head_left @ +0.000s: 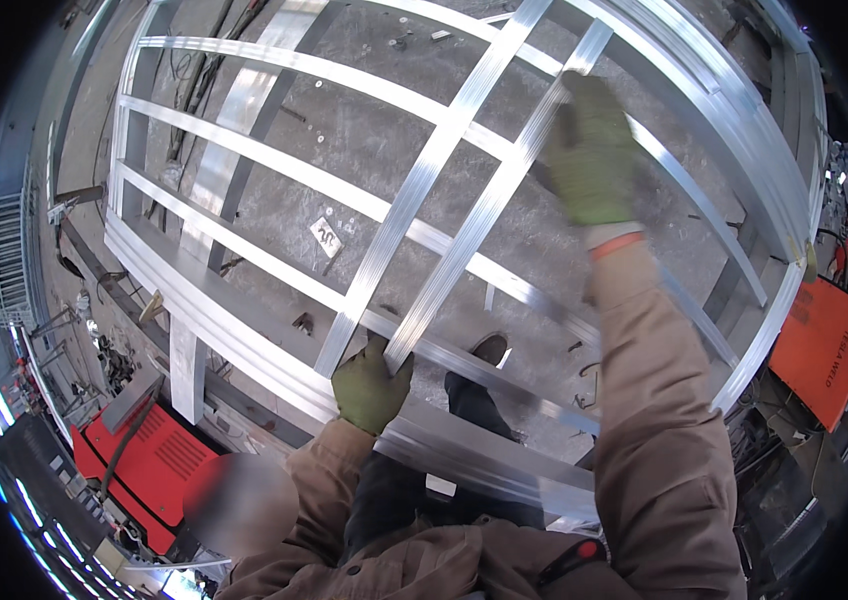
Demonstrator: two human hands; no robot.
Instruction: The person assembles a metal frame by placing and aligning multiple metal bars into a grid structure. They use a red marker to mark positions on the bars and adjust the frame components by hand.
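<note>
My left hand (372,388), in a green glove, is closed around the near end of a ribbed aluminium bar (484,213), its fingers reaching into the gap beside it. A second ribbed bar (424,185) runs alongside to the left. Both lie across the crosspieces of a large aluminium frame (254,345). Smeared by motion, my right hand (594,150) in a matching glove is at the right side of the first bar, close to its far end. Its fingertips appear to meet the bar, but whether they grip it is unclear.
A red machine (134,465) stands at the lower left, and an orange box-shaped machine (822,352) at the right. A white card (325,238) and small scraps lie on the concrete floor beneath the frame. Cables (189,90) run along the upper left. My shoe (490,348) shows through the frame.
</note>
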